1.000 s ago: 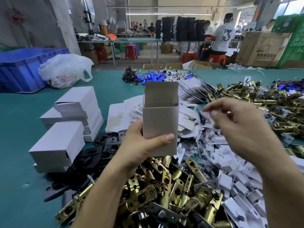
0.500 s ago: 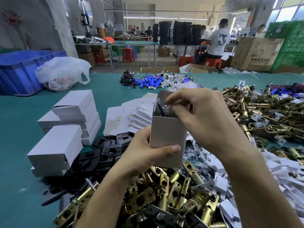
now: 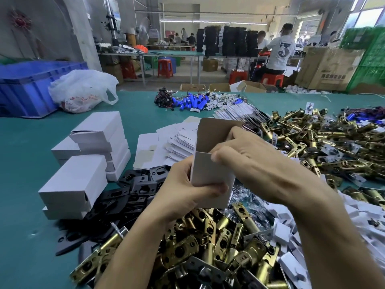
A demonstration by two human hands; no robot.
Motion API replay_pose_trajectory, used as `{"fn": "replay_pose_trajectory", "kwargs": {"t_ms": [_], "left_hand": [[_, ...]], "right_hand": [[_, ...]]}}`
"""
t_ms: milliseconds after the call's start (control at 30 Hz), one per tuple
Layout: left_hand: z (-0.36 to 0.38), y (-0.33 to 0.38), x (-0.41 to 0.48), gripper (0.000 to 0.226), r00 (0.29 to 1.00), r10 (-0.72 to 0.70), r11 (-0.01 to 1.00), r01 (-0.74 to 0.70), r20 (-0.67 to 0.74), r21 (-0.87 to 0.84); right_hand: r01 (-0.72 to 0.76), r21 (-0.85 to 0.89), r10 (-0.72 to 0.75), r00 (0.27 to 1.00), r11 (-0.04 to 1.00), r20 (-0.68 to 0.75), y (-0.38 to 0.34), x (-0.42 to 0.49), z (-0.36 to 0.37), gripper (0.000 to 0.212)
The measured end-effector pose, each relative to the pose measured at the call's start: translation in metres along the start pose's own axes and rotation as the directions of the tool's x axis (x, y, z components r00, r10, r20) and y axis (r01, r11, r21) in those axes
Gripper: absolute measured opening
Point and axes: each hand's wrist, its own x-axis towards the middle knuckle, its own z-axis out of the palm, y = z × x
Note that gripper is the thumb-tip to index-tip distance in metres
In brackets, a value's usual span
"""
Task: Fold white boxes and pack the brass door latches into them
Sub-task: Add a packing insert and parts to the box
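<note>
Left hand (image 3: 183, 190) grips an upright white box (image 3: 208, 176); right hand (image 3: 250, 161) curls fingers onto its open top, above brass latches (image 3: 208, 236) heaped at the table (image 3: 25, 163) near edge.

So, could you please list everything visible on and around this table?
open box: one, white, centre, upright
folded boxes: stack, white, table left
flat blanks: pile, white, behind open box
brass latches: two piles, brass, front and right
plates: pile, black, left of front latches
packets: pile, white, front right
cylinders: pile, blue, far centre
bag: one, white, far left
crate: one, blue, far left
table: one, teal
left hand: grips open box's lower part
right hand: fingers curled at its open top
</note>
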Motion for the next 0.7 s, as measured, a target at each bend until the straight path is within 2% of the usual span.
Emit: {"fn": "replay_pose_trajectory", "kwargs": {"t_ms": [67, 133, 167, 233, 267, 333, 400, 467, 567, 700], "left_hand": [[0.000, 0.000, 0.000, 0.031, 1.000, 0.013, 1.000, -0.013, 0.009, -0.002], [0.001, 0.000, 0.000, 0.036, 0.999, 0.026, 0.999, -0.024, 0.023, -0.049], [0.002, 0.001, 0.000, 0.039, 0.999, 0.035, 0.995, -0.032, 0.031, -0.092], [0.004, 0.003, -0.001, 0.047, 0.997, 0.066, 0.987, -0.059, 0.042, -0.147], [0.005, 0.004, -0.001, 0.053, 0.996, 0.084, 0.986, -0.077, 0.041, -0.147], [0.006, 0.005, -0.002, 0.066, 0.993, 0.109, 0.985, -0.104, 0.033, -0.136], [0.006, 0.006, -0.002, 0.083, 0.990, 0.136, 0.985, -0.131, 0.036, -0.116], [0.007, 0.007, -0.003, 0.093, 0.983, 0.179, 0.980, -0.174, 0.049, -0.096], [0.007, 0.007, -0.004, 0.094, 0.970, 0.233, 0.971, -0.228, 0.067, -0.076], [0.006, 0.004, -0.003, 0.084, 0.970, 0.229, 0.973, -0.226, 0.085, -0.035]], "right_hand": [[0.011, -0.022, -0.011, 1.000, 1.000, -0.015, 0.003, 0.000, 0.004, 0.043], [0.071, 0.003, -0.070, 0.990, 0.997, -0.125, 0.008, 0.000, 0.010, 0.024], [0.115, 0.039, -0.104, 0.970, 0.993, -0.219, 0.010, -0.002, 0.012, 0.025], [0.199, 0.144, -0.120, 0.895, 0.969, -0.430, 0.018, -0.008, 0.018, 0.040], [0.225, 0.203, -0.092, 0.854, 0.953, -0.513, 0.023, -0.010, 0.021, 0.046], [0.233, 0.361, 0.021, 0.815, 0.903, -0.579, 0.030, -0.013, 0.025, 0.047], [0.217, 0.496, 0.121, 0.818, 0.841, -0.563, 0.035, -0.012, 0.028, 0.043], [0.214, 0.586, 0.162, 0.837, 0.781, -0.522, 0.038, -0.011, 0.030, 0.040], [0.214, 0.694, 0.152, 0.892, 0.687, -0.426, 0.038, -0.011, 0.032, 0.034], [0.209, 0.701, 0.107, 0.920, 0.682, -0.378, 0.045, -0.011, 0.032, 0.029]]}}
